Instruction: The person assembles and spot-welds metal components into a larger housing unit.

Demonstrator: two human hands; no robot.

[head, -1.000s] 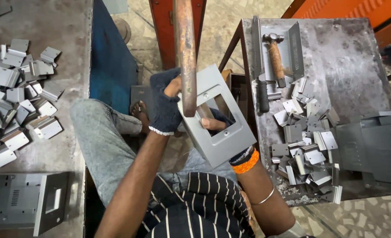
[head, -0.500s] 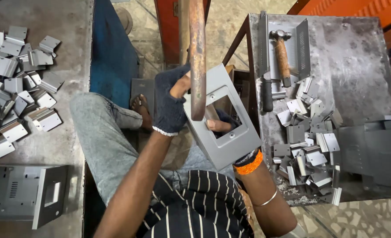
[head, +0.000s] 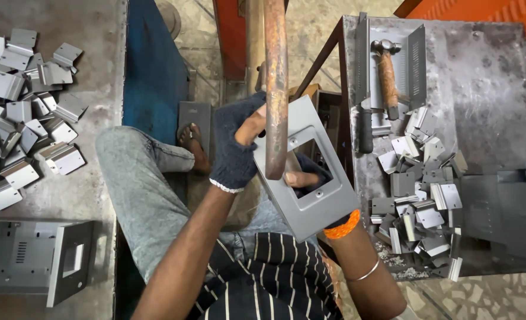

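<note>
A grey sheet-metal box panel (head: pixel 328 198) with a rectangular window is held tilted over my lap. My left hand (head: pixel 237 145), in a dark fingerless glove, grips its upper left edge. My right hand (head: pixel 303 178) reaches under the panel, with its fingers showing through the window; an orange band sits on that wrist. A rusty vertical bar (head: pixel 275 89) hangs in front of the panel and partly hides it.
Left table holds a pile of small bent grey metal pieces (head: pixel 20 118) and a grey box (head: pixel 38 261). Right table (head: pixel 482 77) carries a hammer (head: pixel 387 77), a black-handled tool (head: pixel 365 127), a perforated panel, more small pieces (head: pixel 420 195) and grey boxes. My sandalled foot (head: pixel 193 142) rests below.
The view has shifted a little to the right and closer. The panel has stayed in both hands, tilting slightly behind the rusty bar.
</note>
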